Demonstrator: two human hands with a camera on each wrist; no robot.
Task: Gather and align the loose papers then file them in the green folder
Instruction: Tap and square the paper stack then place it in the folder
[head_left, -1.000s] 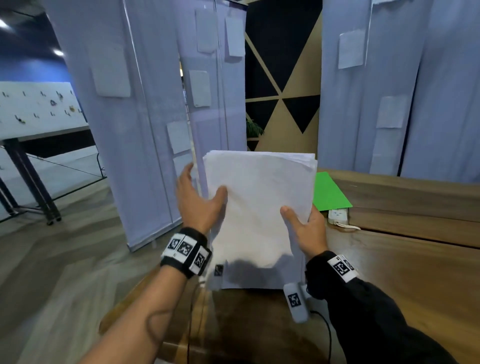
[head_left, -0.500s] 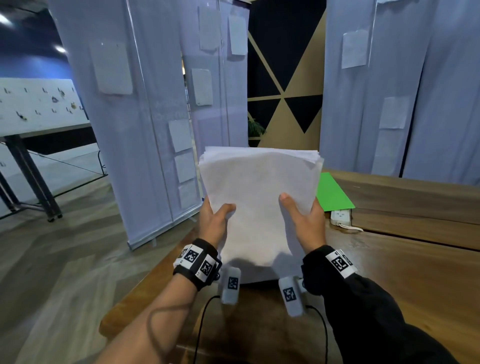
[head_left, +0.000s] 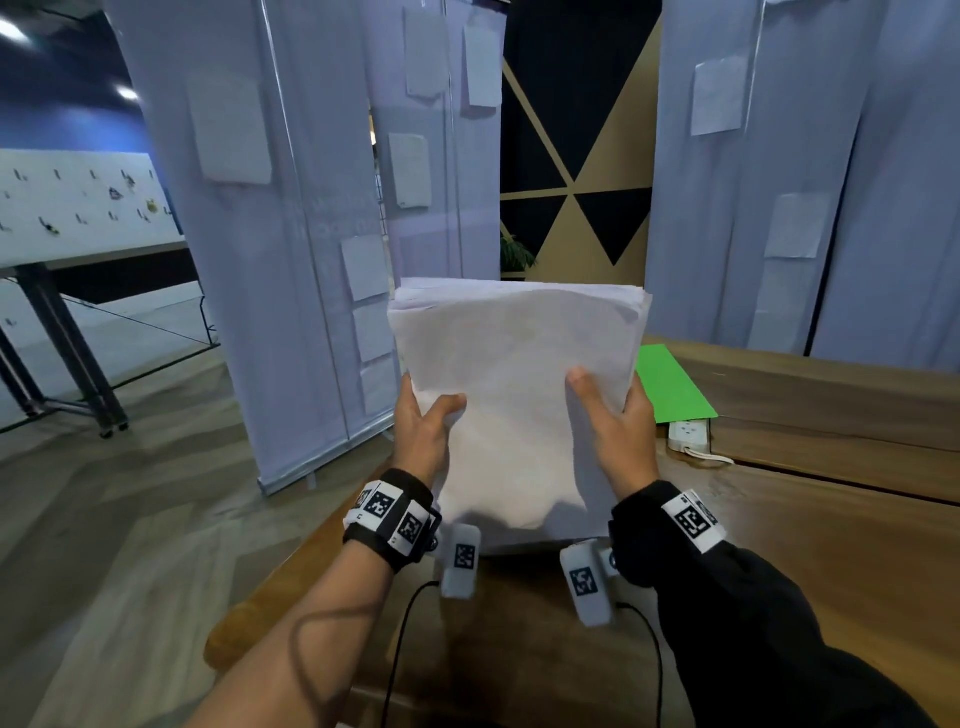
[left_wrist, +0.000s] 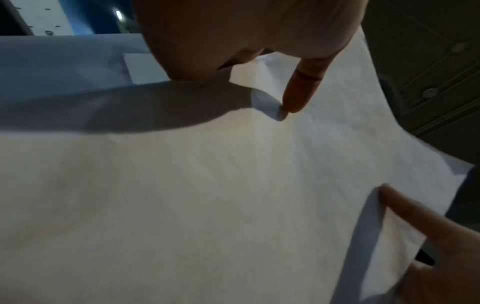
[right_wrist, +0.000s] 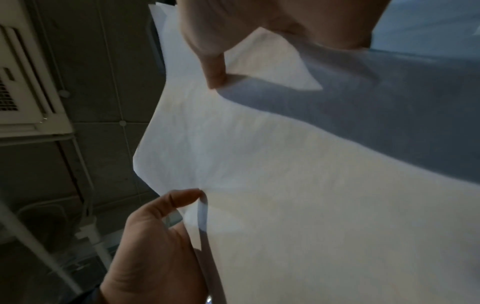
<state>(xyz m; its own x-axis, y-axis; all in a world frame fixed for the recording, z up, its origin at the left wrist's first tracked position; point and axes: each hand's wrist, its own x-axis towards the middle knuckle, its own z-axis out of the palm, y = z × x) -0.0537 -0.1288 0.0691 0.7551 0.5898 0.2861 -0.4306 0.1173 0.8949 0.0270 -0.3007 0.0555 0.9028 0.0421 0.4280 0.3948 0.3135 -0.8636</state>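
A stack of white papers (head_left: 519, 395) stands upright in front of me, its lower edge down at the wooden table (head_left: 810, 551). My left hand (head_left: 431, 397) grips the stack's left side, thumb on the front sheet and fingers behind. On the right side my right hand (head_left: 608, 387) grips it the same way. The top edges of the sheets are slightly staggered. The green folder (head_left: 672, 387) lies flat on the table behind the stack to the right, partly hidden by it. The papers (left_wrist: 207, 195) fill the left wrist view. In the right wrist view the papers (right_wrist: 311, 205) are pinched by both thumbs.
A white power strip (head_left: 688, 435) lies on the table just in front of the folder. White roll-up banners (head_left: 291, 260) stand beyond the table's left edge and behind it. The table's near left corner (head_left: 228, 649) drops to the wood floor.
My left hand slid down from lying flat along the stack's left edge and took hold of it, thumb in front. The stack has risen slightly; the right hand kept its grip.
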